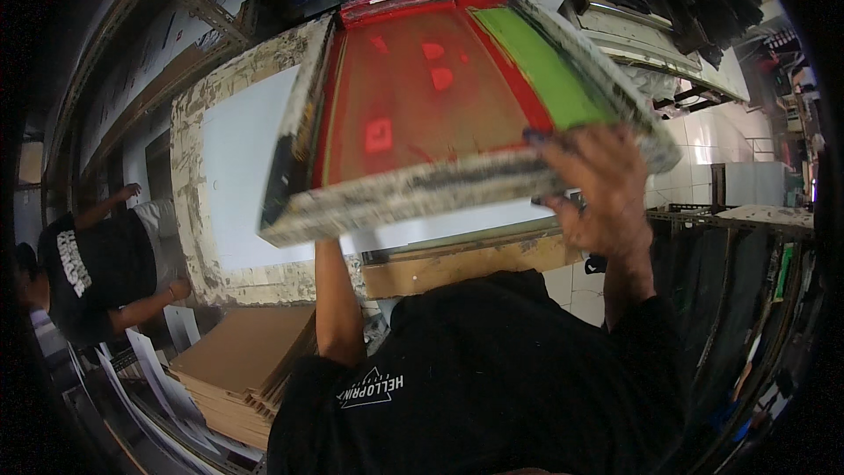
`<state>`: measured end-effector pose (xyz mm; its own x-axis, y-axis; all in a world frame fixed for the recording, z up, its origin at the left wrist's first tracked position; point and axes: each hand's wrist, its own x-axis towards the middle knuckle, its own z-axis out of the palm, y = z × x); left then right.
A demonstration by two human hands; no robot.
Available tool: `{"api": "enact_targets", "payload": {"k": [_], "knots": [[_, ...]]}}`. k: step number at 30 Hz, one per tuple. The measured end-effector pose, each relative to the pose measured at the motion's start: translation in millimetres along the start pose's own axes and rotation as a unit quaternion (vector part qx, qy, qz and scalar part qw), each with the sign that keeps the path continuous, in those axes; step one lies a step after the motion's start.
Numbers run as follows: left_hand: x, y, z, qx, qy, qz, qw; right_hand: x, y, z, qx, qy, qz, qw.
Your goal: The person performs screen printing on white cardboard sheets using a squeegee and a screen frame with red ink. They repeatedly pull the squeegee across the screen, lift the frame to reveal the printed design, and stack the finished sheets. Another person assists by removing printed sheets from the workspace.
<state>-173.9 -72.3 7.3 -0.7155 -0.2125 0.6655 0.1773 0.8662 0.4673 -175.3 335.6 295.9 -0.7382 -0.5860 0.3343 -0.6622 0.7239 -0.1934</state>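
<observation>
The right hand (pixel 600 186) grips the near edge of a tilted screen-printing frame (pixel 440 105) above a white tabletop (pixel 242 176); the left hand's grip is hidden beneath the frame.

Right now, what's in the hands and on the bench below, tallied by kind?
Screen-printing frame, red and green mesh, held up by the right hand: 1
White sheet on the paint-crusted table: 1
Stack of brown cardboard sheets: 1
Total: 3

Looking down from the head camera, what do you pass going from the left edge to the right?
Person in black shirt → stack of brown cardboard sheets → printing screen frame → right hand gripping the frame's edge → white tiled wall.
</observation>
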Motion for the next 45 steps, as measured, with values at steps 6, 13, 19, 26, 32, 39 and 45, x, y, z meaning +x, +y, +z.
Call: {"api": "enact_targets", "payload": {"k": [6, 13, 19, 26, 32, 39, 45], "knots": [[-117.7, -12.8, -132.7, 0.195, 0.0, -0.237, 0.952, -84.5, -8.1, 92.4, 0.072, -0.131, -0.005, 0.989], [-147.9, -0.7, -147.4, 0.247, -0.103, -0.376, 0.887, -118.0, 5.6, 181.3, 0.1, -0.146, -0.042, 0.983], [-152.5, -8.6, -135.9, 0.314, -0.166, -0.372, 0.858, -124.1, 9.9, 194.9, 0.102, -0.145, -0.039, 0.983], [-154.3, -8.4, -139.7, 0.295, -0.175, -0.368, 0.865, -128.2, 13.1, 203.9, 0.115, -0.171, -0.032, 0.978], [-153.1, -7.3, -141.7, 0.272, -0.179, -0.379, 0.866, -130.1, 14.6, 207.6, 0.124, -0.173, -0.026, 0.977], [-148.5, -4.8, -142.8, 0.25, -0.183, -0.394, 0.865, -128.7, 15.8, 208.8, 0.126, -0.176, -0.027, 0.976], [-150.4, -6.6, -143.3, 0.242, -0.175, -0.392, 0.87, -123.0, 16.0, 204.6, 0.133, -0.185, -0.025, 0.973]]}}
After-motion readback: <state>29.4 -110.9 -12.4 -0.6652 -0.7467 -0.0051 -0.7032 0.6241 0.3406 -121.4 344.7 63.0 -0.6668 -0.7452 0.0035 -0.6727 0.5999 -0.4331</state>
